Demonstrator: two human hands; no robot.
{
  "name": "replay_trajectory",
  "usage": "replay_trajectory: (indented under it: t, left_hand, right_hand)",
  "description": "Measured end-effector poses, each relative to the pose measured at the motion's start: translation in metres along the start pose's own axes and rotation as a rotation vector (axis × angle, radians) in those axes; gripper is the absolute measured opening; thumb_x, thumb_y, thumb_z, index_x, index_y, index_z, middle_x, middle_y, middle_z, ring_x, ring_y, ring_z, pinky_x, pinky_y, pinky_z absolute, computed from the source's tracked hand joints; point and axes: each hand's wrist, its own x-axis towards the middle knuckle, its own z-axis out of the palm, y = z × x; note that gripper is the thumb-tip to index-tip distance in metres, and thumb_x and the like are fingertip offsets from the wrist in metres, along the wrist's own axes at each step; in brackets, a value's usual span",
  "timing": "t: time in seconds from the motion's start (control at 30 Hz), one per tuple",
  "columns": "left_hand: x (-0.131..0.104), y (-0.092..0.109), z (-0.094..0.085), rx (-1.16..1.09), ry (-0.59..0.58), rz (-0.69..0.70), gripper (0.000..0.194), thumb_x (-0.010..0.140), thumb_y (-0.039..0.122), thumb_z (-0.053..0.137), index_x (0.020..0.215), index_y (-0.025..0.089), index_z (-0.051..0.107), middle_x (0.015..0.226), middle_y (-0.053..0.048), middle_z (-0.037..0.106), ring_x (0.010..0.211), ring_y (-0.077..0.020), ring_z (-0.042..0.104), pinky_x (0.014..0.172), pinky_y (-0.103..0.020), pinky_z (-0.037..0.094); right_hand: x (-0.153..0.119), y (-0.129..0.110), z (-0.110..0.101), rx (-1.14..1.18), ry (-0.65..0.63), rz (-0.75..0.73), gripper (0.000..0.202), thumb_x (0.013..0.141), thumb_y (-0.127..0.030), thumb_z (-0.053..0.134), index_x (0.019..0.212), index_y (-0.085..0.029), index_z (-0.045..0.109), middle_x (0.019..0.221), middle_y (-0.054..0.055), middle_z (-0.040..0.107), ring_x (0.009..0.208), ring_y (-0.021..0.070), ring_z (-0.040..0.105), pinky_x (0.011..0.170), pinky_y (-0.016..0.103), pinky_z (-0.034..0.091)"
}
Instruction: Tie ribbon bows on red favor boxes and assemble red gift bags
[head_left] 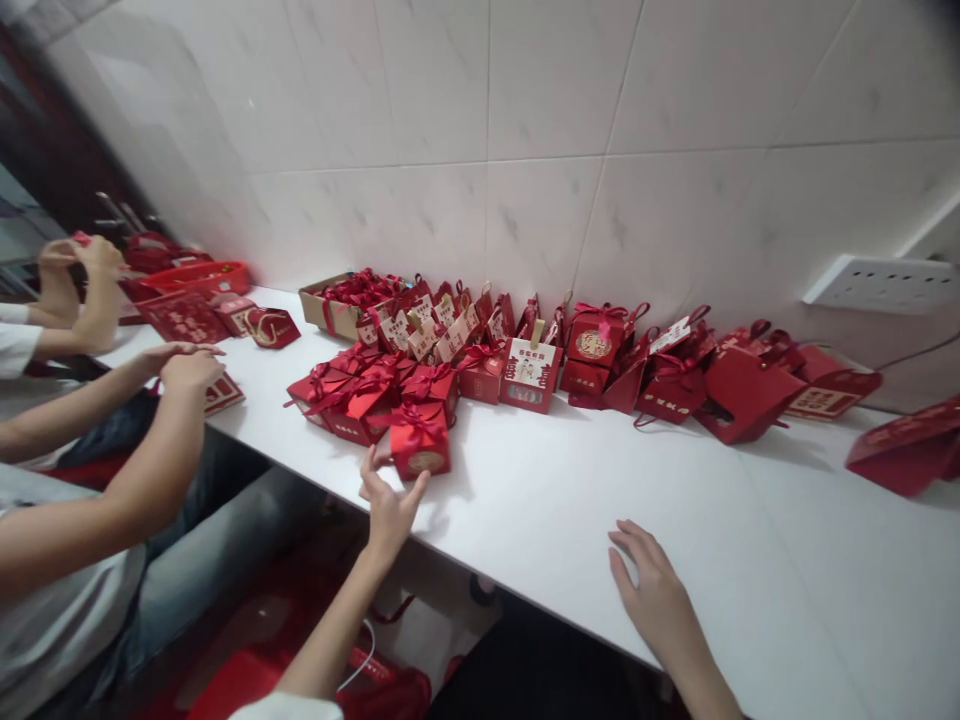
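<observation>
My left hand (391, 508) is at the near edge of the table, thumb and fingers spread, with the fingertips at the near left side of a small red gift box (421, 455). A red ribbon bow tops this box, and a round gold print shows on its front. Whether the fingertips press on it, I cannot tell. Behind it, several similar bow-tied red gift boxes (349, 400) stand close together. My right hand (654, 585) rests on the white table (540, 500) to the right, fingers loosely extended, holding nothing.
A row of red gift bags (675, 375) lines the tiled wall. A cardboard box (324, 308) holds red ribbons, and a red basket (199, 277) stands farther left. Two people sit at left; the nearer person's hands (187, 370) are beside a red card-like piece (223, 393). A power strip (881, 283) is on the wall.
</observation>
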Motion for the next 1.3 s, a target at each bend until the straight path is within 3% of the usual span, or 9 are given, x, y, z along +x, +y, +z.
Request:
replay_trajectory:
  t: [0.07,0.17,0.27,0.4,0.63,0.73,0.93,1.1,1.3]
  left_hand:
    - [-0.011,0.002,-0.002,-0.171,0.008,0.009,0.07,0.074,0.048,0.055,0.129,0.02,0.024,0.106,-0.01,0.045,0.098,-0.0245,0.052,0.093,-0.047,0.039]
    - [-0.007,0.004,0.0,-0.252,-0.013,-0.052,0.06,0.08,0.046,0.044,0.131,0.024,0.02,0.119,-0.012,0.039,0.109,-0.0242,0.047,0.094,-0.042,0.039]
    - [0.008,0.007,0.012,-0.333,-0.142,-0.133,0.058,0.077,0.047,0.049,0.127,0.023,0.033,0.131,-0.013,0.038,0.125,-0.0289,0.038,0.102,-0.045,0.033]
    - [0.013,0.023,0.035,-0.461,-0.338,-0.197,0.059,0.077,0.052,0.049,0.126,0.021,0.037,0.126,-0.012,0.047,0.12,-0.0284,0.046,0.102,-0.046,0.035]
    - [-0.044,0.079,0.059,-0.565,-0.868,-0.176,0.048,0.079,0.042,0.048,0.12,0.019,0.036,0.118,-0.012,0.052,0.109,-0.0238,0.053,0.092,-0.04,0.044]
    - [-0.068,0.101,0.061,-0.556,-1.013,-0.119,0.043,0.083,0.039,0.044,0.12,0.018,0.037,0.117,-0.012,0.052,0.108,-0.0229,0.053,0.091,-0.039,0.044]
    - [-0.071,0.123,0.051,-0.237,-0.763,0.077,0.03,0.081,0.039,0.048,0.103,0.019,0.049,0.101,-0.008,0.052,0.095,-0.0229,0.05,0.084,-0.041,0.042]
    - [-0.067,0.146,0.035,-0.076,-1.009,0.064,0.025,0.078,0.043,0.054,0.073,0.021,0.044,0.069,0.002,0.048,0.063,-0.0151,0.047,0.062,-0.03,0.04]
    - [-0.065,0.159,0.026,-0.08,-1.001,0.162,0.018,0.079,0.036,0.059,0.077,0.021,0.051,0.076,0.001,0.053,0.064,-0.0131,0.047,0.061,-0.026,0.039]
  right_hand:
    - [0.0,-0.001,-0.001,0.017,-0.026,0.056,0.03,0.092,-0.036,0.038,0.099,-0.017,0.061,0.111,0.013,0.063,0.103,0.0264,0.062,0.088,0.044,0.054]
    - [0.002,-0.006,-0.004,0.037,-0.056,0.11,0.03,0.091,-0.035,0.039,0.099,-0.017,0.061,0.114,0.014,0.061,0.106,0.0274,0.061,0.091,0.046,0.052]
    - [0.004,-0.01,-0.006,0.062,-0.048,0.117,0.03,0.09,-0.034,0.039,0.097,-0.015,0.062,0.11,0.016,0.062,0.106,0.028,0.06,0.093,0.047,0.051]
    - [0.006,-0.012,-0.01,0.139,-0.109,0.212,0.029,0.089,-0.034,0.041,0.098,-0.018,0.064,0.115,0.015,0.061,0.111,0.0279,0.058,0.095,0.048,0.049]
    - [0.03,-0.043,-0.042,0.782,-0.026,0.619,0.044,0.086,-0.056,0.043,0.093,-0.018,0.064,0.105,0.014,0.066,0.1,0.0274,0.063,0.084,0.045,0.053]
    - [0.051,-0.057,-0.064,0.833,0.116,0.597,0.045,0.088,-0.057,0.04,0.09,-0.019,0.064,0.099,0.01,0.067,0.092,0.023,0.064,0.076,0.038,0.053]
    - [0.067,-0.067,-0.087,0.53,-0.035,0.505,0.024,0.083,-0.04,0.055,0.083,-0.018,0.066,0.089,0.006,0.067,0.084,0.0189,0.062,0.073,0.031,0.051]
    - [0.061,-0.07,-0.092,0.506,-0.042,0.508,0.017,0.082,-0.033,0.056,0.079,-0.018,0.063,0.084,0.004,0.066,0.075,0.0165,0.061,0.068,0.029,0.05]
    - [0.049,-0.063,-0.089,0.824,-0.065,0.659,0.019,0.074,-0.037,0.066,0.078,-0.019,0.062,0.076,0.002,0.064,0.07,0.0149,0.06,0.066,0.028,0.05]
